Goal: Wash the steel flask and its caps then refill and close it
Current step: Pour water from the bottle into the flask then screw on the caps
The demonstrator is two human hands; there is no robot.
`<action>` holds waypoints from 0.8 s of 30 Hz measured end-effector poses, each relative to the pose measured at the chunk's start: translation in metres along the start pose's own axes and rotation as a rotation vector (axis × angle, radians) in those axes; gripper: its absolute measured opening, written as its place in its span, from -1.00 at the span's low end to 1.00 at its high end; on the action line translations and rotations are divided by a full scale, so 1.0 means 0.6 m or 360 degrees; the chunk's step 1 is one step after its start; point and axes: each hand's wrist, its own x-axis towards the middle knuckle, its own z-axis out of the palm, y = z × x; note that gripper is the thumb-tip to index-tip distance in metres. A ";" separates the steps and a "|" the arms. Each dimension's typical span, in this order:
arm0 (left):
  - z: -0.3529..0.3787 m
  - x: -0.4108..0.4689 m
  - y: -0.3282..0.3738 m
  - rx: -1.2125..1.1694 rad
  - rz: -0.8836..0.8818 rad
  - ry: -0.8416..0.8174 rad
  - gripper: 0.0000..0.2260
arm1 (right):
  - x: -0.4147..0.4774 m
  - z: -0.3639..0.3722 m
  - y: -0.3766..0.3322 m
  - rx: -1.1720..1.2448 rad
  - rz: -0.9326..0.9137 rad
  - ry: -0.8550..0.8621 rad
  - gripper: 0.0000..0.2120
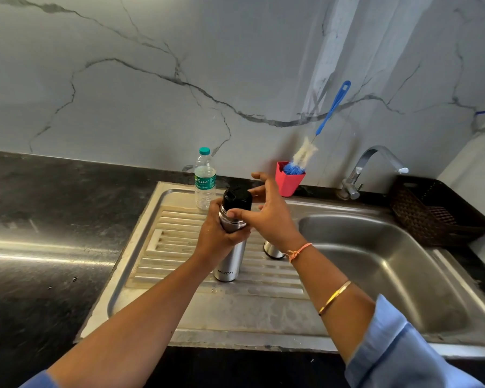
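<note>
The steel flask (230,261) stands upright on the ribbed drainboard (177,247), with its black inner cap (237,198) on top. My left hand (216,236) grips the flask's upper body. My right hand (266,211) is beside the black cap with fingers spread; the thumb touches the flask's neck and the fingertips lie near the cap's far side. The steel outer cap (272,249) rests on the drainboard just right of the flask, partly hidden by my right wrist.
A plastic water bottle (205,179) with a green lid stands behind the flask. A red cup (289,180) holds a blue bottle brush (324,119). The sink basin (375,261) and tap (373,166) are to the right, with a dark basket (431,211) beyond.
</note>
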 end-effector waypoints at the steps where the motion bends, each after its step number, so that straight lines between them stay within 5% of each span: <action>1: 0.000 0.000 -0.001 0.0002 -0.0002 -0.0009 -0.42 | 0.000 -0.001 0.000 -0.0043 -0.0011 0.0011 -0.18; 6: -0.003 0.004 -0.006 -0.0048 -0.0014 -0.0016 -0.43 | -0.002 -0.006 -0.001 0.0325 0.0066 -0.0462 -0.21; 13: 0.000 0.004 -0.012 -0.0017 -0.0023 -0.0007 -0.40 | 0.006 0.003 -0.010 -0.0309 -0.0063 -0.0037 -0.25; 18: -0.002 0.006 -0.009 -0.0024 -0.0020 -0.0029 -0.41 | 0.007 -0.010 -0.014 0.0108 0.0044 -0.0586 -0.12; 24: -0.001 0.003 -0.005 -0.0013 -0.0025 -0.0026 -0.41 | 0.009 -0.006 -0.014 -0.0202 -0.0069 -0.0084 -0.23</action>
